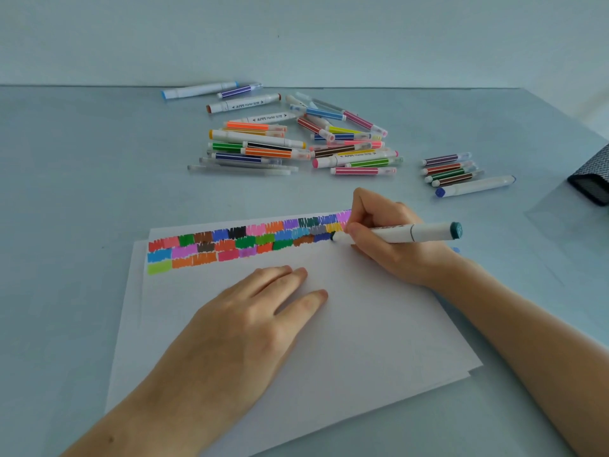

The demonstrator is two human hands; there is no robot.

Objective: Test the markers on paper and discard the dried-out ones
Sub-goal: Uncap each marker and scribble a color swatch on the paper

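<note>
White paper lies on the table, with rows of coloured scribble patches along its top edge. My right hand grips a white marker with a teal end cap. Its dark tip touches the paper at the right end of the patches. My left hand lies flat on the sheet with straight fingers, pressing it down. A big loose pile of markers lies beyond the paper.
A small group of markers lies to the right of the pile, and a few more markers sit at the table's far edge. A dark mesh pen holder lies tipped at the right edge. A wall rises behind the grey table.
</note>
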